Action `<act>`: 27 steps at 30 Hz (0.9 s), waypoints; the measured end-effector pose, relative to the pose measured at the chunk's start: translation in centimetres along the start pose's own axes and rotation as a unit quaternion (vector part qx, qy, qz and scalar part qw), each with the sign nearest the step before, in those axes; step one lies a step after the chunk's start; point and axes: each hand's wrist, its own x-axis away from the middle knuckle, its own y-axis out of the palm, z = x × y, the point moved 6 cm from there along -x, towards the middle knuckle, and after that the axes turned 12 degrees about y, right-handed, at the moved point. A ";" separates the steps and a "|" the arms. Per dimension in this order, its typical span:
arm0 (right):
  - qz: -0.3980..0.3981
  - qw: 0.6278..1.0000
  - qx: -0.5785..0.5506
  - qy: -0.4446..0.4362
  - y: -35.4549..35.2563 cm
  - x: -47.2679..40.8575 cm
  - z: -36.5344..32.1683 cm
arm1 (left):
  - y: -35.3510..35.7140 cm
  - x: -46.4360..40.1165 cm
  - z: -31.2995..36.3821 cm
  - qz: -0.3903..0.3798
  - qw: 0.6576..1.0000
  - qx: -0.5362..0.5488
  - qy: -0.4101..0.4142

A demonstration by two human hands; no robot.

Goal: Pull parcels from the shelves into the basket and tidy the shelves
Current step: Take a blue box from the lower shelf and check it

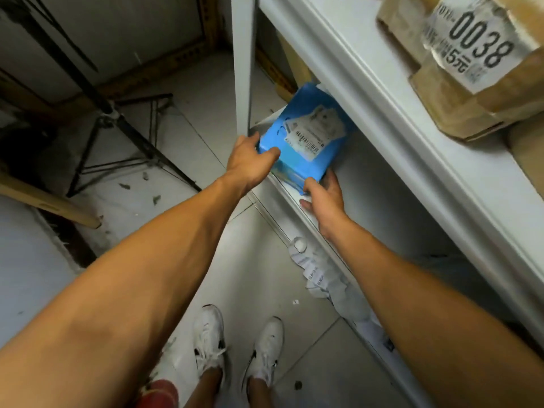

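- A person looks down at both bare forearms, which reach forward to a low shelf [297, 198] of a white metal shelving unit on the right.
- The left hand [248, 163] grips the near left corner of a blue parcel [306, 136], thumb curled over its top face and fingers round its left edge.
- The right hand [325, 198] holds the parcel's near right corner, thumb against its lower edge and fingers reaching behind it, where they are partly hidden.
- The blue parcel is a box wrapped in blue plastic with a white shipping label [315, 134] and barcodes on its top face. It sits tilted at the front left end of the low shelf, just beside the unit's white upright post [243, 66].
- On the shelf above, at top right, lies a brown cardboard parcel [471, 95] sealed with clear tape, with a white sticker [474, 45] that reads 0038.
- Crumpled white paper labels [321, 278] lie on the floor along the foot of the shelving.
- The person's white trainers [238, 343] stand on a pale tiled floor [259, 278], with red shorts at the bottom edge.
- To the left, a black folding tripod stand [126, 136] rests on the floor, near a flat strip of cardboard [47, 201].
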 end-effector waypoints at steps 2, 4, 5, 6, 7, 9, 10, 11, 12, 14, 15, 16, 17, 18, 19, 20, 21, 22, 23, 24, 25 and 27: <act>0.018 0.999 -0.045 0.023 -0.6 1.0 0.9 | -0.3 0.6 -0.7 -0.009 1.000 0.002 -0.013; 0.028 0.997 -0.062 0.041 -1.2 2.0 2.3 | -0.5 2.4 -2.3 -0.022 0.998 0.028 -0.043; 0.026 0.996 -0.065 0.052 -1.4 2.4 3.1 | -0.7 3.5 -3.4 -0.021 0.996 0.053 -0.064; 0.019 0.995 -0.073 0.068 -1.5 3.0 4.0 | -0.9 4.7 -4.5 -0.017 0.993 0.083 -0.083; 0.010 0.993 -0.082 0.086 -1.4 3.6 4.8 | -1.2 5.8 -5.5 -0.015 0.989 0.110 -0.096; -0.002 0.990 -0.080 0.115 -1.3 4.6 6.5 | -1.8 8.3 -7.0 -0.027 0.979 0.157 -0.125; -0.003 0.990 -0.075 0.122 -1.4 5.2 7.3 | -2.0 9.7 -7.7 -0.040 0.973 0.174 -0.145; -0.003 0.990 -0.070 0.125 -1.4 5.9 7.9 | -2.2 11.0 -8.4 -0.058 0.967 0.187 -0.165; -0.003 0.991 -0.061 0.123 -1.5 6.5 8.5 | -2.5 12.6 -9.2 -0.078 0.960 0.196 -0.182; -0.022 0.993 -0.027 0.111 -1.4 7.5 9.2 | -3.2 15.5 -10.9 -0.098 0.950 0.218 -0.200; -0.041 0.994 0.000 0.104 -1.1 7.8 9.5 | -3.7 16.7 -11.9 -0.087 0.946 0.234 -0.205; -0.064 0.993 0.026 0.098 -0.9 8.2 9.7 | -4.3 17.9 -12.8 -0.069 0.943 0.249 -0.211; -0.088 0.990 0.047 0.095 -0.5 8.5 9.9 | -4.9 19.1 -13.6 -0.051 0.939 0.264 -0.214; -0.114 0.987 0.063 0.095 -0.1 8.7 10.2 | -5.4 20.2 -14.2 -0.039 0.936 0.276 -0.215; -0.140 0.982 0.077 0.098 0.5 9.0 10.5 | -5.9 21.2 -14.7 -0.033 0.935 0.283 -0.212; -0.163 0.977 0.089 0.104 1.0 9.2 10.8 | -6.5 22.1 -15.2 -0.030 0.934 0.288 -0.209; -0.181 0.972 0.098 0.110 1.5 9.3 11.2 | -7.0 22.8 -15.5 -0.029 0.934 0.291 -0.205; -0.194 0.968 0.108 0.118 1.9 9.3 11.6 | -7.6 23.3 -15.8 -0.028 0.934 0.295 -0.202; -0.207 0.963 0.117 0.128 2.3 9.2 12.0 | -8.1 23.7 -16.1 -0.028 0.932 0.300 -0.201; -0.219 0.957 0.127 0.139 2.8 9.2 12.4 | -8.5 24.0 -16.3 -0.027 0.931 0.305 -0.200; -0.232 0.952 0.134 0.150 3.3 9.2 12.7 | -8.9 24.3 -16.4 -0.027 0.929 0.310 -0.200; -0.255 0.942 0.147 0.161 4.1 9.3 13.0 | -9.6 24.8 -16.9 -0.024 0.927 0.315 -0.204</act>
